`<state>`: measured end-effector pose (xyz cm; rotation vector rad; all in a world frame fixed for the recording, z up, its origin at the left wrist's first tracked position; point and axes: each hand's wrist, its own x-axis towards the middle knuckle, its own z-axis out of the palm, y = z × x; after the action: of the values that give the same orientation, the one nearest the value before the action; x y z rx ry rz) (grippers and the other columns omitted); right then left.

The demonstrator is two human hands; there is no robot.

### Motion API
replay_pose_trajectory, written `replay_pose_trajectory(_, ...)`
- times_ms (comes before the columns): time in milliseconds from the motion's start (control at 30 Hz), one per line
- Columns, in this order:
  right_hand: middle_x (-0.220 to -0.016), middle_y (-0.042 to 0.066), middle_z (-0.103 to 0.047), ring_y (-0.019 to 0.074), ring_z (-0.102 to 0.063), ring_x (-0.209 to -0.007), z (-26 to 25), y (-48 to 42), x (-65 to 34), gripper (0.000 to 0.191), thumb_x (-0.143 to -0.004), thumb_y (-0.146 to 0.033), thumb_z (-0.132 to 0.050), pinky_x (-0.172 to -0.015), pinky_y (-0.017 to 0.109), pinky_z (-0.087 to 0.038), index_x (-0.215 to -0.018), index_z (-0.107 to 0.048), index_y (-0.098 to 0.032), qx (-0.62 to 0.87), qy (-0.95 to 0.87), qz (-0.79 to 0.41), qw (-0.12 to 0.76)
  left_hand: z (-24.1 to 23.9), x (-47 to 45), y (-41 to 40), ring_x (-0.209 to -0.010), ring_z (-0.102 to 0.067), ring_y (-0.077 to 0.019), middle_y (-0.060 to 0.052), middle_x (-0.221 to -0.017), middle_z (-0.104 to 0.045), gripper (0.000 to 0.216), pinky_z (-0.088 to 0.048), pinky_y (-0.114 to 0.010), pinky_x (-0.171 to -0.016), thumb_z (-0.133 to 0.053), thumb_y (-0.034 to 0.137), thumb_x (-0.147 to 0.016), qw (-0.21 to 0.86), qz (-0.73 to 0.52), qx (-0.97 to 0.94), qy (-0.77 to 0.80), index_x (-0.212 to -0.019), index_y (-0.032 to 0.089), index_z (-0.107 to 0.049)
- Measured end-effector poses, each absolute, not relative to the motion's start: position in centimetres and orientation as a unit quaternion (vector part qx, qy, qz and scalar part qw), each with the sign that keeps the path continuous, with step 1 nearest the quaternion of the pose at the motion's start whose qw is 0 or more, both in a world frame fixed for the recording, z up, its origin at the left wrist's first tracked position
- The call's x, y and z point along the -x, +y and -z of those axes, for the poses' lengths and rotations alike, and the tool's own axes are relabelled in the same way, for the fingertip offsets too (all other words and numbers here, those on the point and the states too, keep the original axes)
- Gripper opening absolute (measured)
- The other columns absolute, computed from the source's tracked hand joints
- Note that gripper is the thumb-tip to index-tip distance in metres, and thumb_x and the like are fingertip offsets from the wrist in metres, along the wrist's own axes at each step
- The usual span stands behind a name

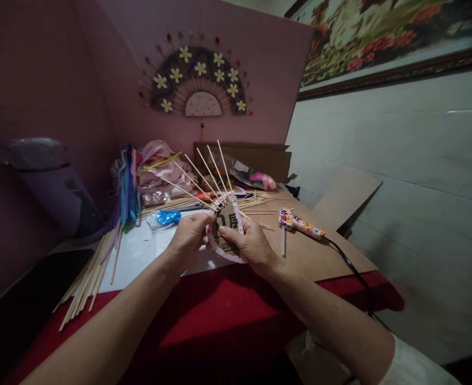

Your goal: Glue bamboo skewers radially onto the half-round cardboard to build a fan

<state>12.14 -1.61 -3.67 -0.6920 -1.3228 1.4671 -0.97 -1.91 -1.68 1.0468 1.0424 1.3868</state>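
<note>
Skewer fan point(225, 227) sits in the closed grip of left hand point(190, 235) and right hand point(252, 247); box point(268, 158) behind it holds bags point(256, 177).

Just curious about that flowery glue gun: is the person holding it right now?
No: the glue gun lies on the brown board beside the right hand, which with the left hand grips the skewered cardboard half-disc.

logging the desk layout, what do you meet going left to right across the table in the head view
bundle of wooden sticks → blue packet → left hand → cardboard fan piece → right hand → glue gun → black cord
</note>
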Motion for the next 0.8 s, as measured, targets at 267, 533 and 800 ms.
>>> replay_pose_trajectory(267,-0.073,0.002,-0.065,0.0162,-0.061,-0.064,3.57,-1.71,-12.13,0.022,-0.065,-0.031,-0.069,-0.065,0.031,-0.049,-0.079,-0.061,-0.016,0.296,-0.559,-0.595,0.495,1.71,0.93,-2.02,-0.03,-0.038,-0.0086,0.003,-0.041,-0.048,0.015,-0.03,-0.022,-0.029,-0.063,0.027,-0.06,0.541,-0.578,-0.431,0.433,-0.059,0.014,-0.056)
replay_pose_trajectory(533,-0.078,0.004,-0.066,0.0174,-0.062,-0.068,3.9,-1.32,-12.29,0.024,-0.066,-0.032,-0.067,-0.068,0.032,-0.049,-0.083,-0.062,-0.015,0.292,-0.571,-0.58,0.502,2.07,0.96,-1.91,-0.034,-0.039,-0.0066,0.002,-0.046,-0.048,0.02,-0.029,-0.021,-0.032,-0.067,0.029,-0.062,0.558,-0.586,-0.427,0.403,-0.061,0.012,-0.058)
replay_pose_trajectory(800,-0.078,0.004,-0.066,0.0156,-0.061,-0.066,3.84,-1.25,-12.35,0.024,-0.066,-0.03,-0.067,-0.069,0.032,-0.049,-0.084,-0.062,-0.015,0.281,-0.551,-0.597,0.51,1.65,1.05,-2.41,-0.039,-0.043,-0.0075,0.001,-0.051,-0.051,0.02,-0.033,-0.02,-0.034,-0.063,0.031,-0.068,0.576,-0.575,-0.446,0.372,-0.066,0.011,-0.059)
